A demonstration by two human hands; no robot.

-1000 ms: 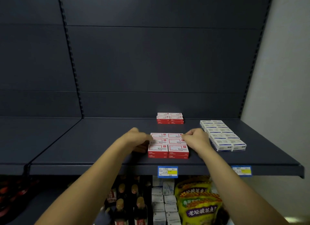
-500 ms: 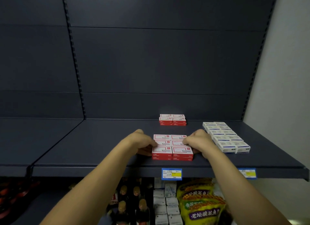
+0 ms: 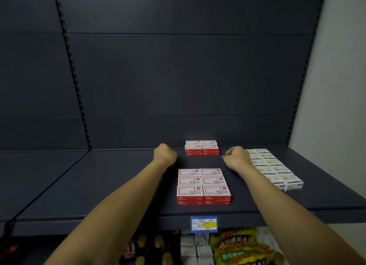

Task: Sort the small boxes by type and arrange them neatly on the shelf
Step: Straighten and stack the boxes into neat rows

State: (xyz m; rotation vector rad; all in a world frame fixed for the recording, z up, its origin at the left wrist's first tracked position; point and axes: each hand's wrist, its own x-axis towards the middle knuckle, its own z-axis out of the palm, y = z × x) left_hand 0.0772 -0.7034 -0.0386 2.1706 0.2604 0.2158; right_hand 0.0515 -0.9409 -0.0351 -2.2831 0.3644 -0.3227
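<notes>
On the dark shelf, seen from the head camera, a block of red-and-white boxes sits near the front edge, arranged two wide and three deep, their edges flush with one another. Farther back, close to the rear panel, a smaller group of red-and-white boxes stands apart from the front block, with bare shelf between them. To the right, a block of white boxes runs in two columns from the back toward the front edge. Both arms reach over the shelf: the left hand is left of the gap between the two red groups, and the right hand is right of that gap, just beside the white boxes. Each hand has its fingers curled under into a loose fist and holds no box; whether the knuckles touch the shelf cannot be told. A blue-and-yellow price tag hangs on the shelf's front edge below the front block. Beneath the shelf are bottles, small white packs and yellow snack bags.
</notes>
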